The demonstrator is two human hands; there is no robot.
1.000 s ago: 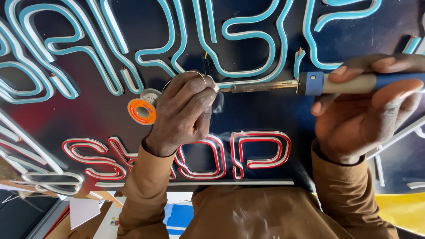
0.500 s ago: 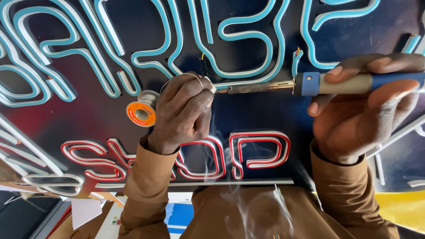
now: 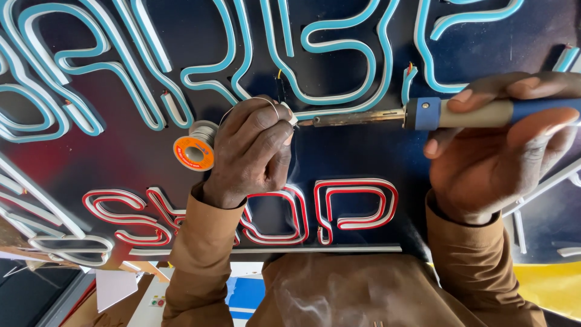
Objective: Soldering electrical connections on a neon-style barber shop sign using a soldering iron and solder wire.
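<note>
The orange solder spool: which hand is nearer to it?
Left. The left hand sits right beside the orange solder spool, with wire looping over its fingers. The right hand is far off, gripping the soldering iron.

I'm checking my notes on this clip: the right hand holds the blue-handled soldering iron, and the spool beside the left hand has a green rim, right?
Not quite. The head view shows the spool beside the left hand has an orange rim, not green. The rest stands: the right hand holds the blue-handled soldering iron.
</note>
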